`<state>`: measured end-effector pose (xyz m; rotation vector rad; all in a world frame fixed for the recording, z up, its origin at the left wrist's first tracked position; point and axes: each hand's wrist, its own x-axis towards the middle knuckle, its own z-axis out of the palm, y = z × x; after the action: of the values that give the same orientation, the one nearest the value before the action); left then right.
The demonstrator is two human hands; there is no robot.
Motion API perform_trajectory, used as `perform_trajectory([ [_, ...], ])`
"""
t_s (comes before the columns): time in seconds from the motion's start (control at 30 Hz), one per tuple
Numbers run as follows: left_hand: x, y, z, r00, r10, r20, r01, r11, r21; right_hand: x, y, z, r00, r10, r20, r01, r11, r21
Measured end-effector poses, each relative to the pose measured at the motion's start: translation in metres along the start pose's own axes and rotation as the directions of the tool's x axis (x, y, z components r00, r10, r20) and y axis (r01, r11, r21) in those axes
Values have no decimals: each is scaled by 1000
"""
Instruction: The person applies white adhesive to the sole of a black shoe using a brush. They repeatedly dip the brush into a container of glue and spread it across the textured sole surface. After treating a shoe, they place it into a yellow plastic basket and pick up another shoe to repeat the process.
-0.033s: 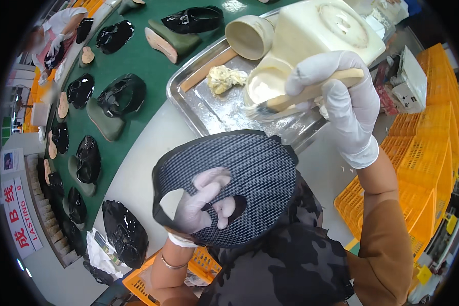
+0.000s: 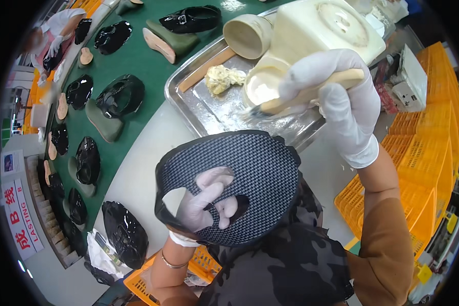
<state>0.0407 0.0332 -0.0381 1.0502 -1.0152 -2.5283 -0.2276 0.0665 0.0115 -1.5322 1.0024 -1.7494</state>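
My left hand (image 2: 201, 204), in a white glove, grips a shoe upper (image 2: 262, 188) with dark mesh lining facing up. Its fingers show through the openings of the upper. In my white-gloved right hand (image 2: 344, 117) is a brush (image 2: 275, 105) with a pale wooden handle, held between thumb and fingers. The brush's wet bristles point left, beside the round mouth of a cream plastic glue container (image 2: 308, 35). White liquid lies in that mouth. Bristles and upper are apart.
A metal tray (image 2: 186, 109) bears the container, a beige cup (image 2: 242, 38), a wooden strip (image 2: 206, 70) and a lump of dried glue (image 2: 222, 79). Black uppers (image 2: 121, 97) and shoe lasts (image 2: 104, 122) cover a green belt (image 2: 153, 92). Orange crates (image 2: 413, 168) stand right. A person (image 2: 61, 30) works far left.
The upper in my left hand has shifted very slightly right. The brush bristles have moved a little left beside the container's mouth.
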Motion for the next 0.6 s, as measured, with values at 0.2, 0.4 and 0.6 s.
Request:
perform_trajectory([
  [0.2, 19, 2, 8, 978, -135, 160, 161, 973, -163, 29, -10, 13, 920, 76, 384, -18, 988, -153],
  [0.4, 20, 4, 26, 992, -121, -37, 126, 971, 202, 31, 2, 13, 893, -45, 447, 222, 910, -351],
  [0.6, 17, -2, 15, 998, -5, -58, 16, 980, 198, 13, -4, -11, 913, 57, 404, 195, 808, -556],
])
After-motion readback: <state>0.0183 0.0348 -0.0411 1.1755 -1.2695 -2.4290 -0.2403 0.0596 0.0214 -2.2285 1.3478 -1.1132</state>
